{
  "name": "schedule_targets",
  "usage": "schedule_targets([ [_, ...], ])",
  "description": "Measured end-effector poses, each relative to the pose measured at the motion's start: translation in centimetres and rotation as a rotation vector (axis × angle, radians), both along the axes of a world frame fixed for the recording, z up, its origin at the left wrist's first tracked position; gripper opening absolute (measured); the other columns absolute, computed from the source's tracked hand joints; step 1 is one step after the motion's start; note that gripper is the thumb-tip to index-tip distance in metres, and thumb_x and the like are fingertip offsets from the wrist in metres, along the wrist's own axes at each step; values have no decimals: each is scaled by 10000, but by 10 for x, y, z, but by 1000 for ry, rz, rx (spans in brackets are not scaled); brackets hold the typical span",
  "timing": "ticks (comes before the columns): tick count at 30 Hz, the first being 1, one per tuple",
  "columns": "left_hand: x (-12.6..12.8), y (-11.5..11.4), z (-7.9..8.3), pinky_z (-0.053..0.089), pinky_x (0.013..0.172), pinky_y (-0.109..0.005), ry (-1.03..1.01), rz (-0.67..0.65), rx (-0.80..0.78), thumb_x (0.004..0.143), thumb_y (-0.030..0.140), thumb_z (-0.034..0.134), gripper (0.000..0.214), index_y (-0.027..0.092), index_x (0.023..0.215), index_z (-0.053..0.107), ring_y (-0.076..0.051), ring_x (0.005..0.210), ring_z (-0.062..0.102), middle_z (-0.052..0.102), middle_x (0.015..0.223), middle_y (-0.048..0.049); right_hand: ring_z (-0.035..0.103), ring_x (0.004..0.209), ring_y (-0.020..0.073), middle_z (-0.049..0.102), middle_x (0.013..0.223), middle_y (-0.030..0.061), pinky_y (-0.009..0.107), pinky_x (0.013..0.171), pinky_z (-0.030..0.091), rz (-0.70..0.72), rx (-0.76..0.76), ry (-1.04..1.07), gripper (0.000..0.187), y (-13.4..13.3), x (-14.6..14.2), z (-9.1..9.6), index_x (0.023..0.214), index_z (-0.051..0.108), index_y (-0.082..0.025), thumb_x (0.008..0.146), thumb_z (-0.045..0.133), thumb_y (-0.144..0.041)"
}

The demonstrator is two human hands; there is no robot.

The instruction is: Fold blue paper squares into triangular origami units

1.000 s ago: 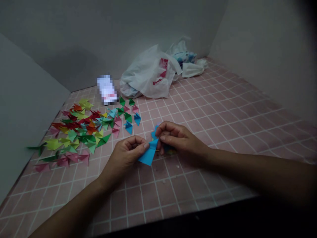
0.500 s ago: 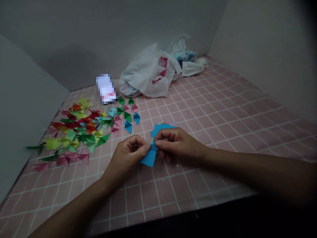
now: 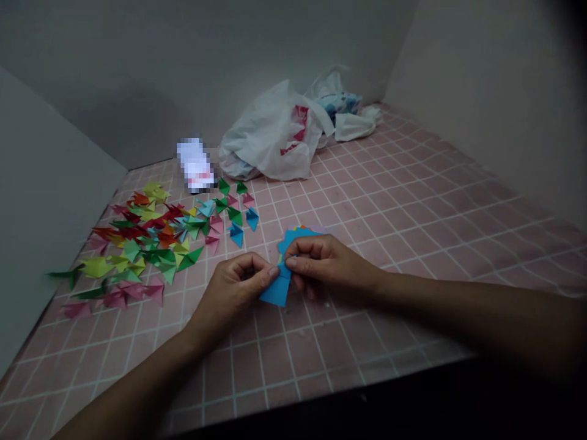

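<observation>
Pink tiled surface (image 3: 389, 201), grey walls on three sides. My left hand (image 3: 233, 290) and right hand (image 3: 321, 263) both pinch one blue paper piece (image 3: 276, 291), held just above the tiles. Stack of paper sheets (image 3: 296, 235) lies behind my right hand. Folded coloured pieces (image 3: 156, 235) scattered left.

Bare left hand (image 3: 232, 292) and right hand (image 3: 328, 264) on long uncovered forearms (image 3: 440, 305), slim fingers (image 3: 306, 261), near ends in shadow.
</observation>
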State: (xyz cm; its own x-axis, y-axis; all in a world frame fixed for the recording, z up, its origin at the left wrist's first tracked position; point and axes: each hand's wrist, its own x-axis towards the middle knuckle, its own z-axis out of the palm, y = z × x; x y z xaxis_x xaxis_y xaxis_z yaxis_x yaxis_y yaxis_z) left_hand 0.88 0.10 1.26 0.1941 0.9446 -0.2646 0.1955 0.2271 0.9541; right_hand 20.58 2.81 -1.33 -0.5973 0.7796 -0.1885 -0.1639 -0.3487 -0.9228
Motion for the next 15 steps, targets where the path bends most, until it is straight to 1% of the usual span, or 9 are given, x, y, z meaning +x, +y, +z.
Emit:
schedule_targets([
  [8, -1, 0, -3, 354, 529, -207, 22, -10, 42, 792, 393, 756, 309, 163, 662, 596, -87, 565, 443, 533, 614, 35, 521, 405, 51, 605, 570, -50, 143, 371, 395, 28, 24, 18, 174, 0, 1, -1, 778, 595, -166, 916, 619, -269],
  [11, -2, -1, -4, 351, 537, -204, 12, -19, 47, 804, 404, 756, 303, 161, 688, 617, -87, 575, 440, 536, 625, 36, 523, 406, 51, 607, 570, -48, 144, 376, 393, 20, 43, 3, 195, 0, 1, -1, 770, 590, -167, 917, 628, -289],
  [15, -5, -1, -6, 367, 579, -206, -7, -36, 65, 878, 428, 692, 297, 161, 752, 664, -91, 622, 461, 564, 678, 24, 527, 414, 55, 597, 562, -52, 142, 374, 388, -15, 44, -18, 207, 1, 1, 1, 772, 577, -174, 917, 644, -306],
])
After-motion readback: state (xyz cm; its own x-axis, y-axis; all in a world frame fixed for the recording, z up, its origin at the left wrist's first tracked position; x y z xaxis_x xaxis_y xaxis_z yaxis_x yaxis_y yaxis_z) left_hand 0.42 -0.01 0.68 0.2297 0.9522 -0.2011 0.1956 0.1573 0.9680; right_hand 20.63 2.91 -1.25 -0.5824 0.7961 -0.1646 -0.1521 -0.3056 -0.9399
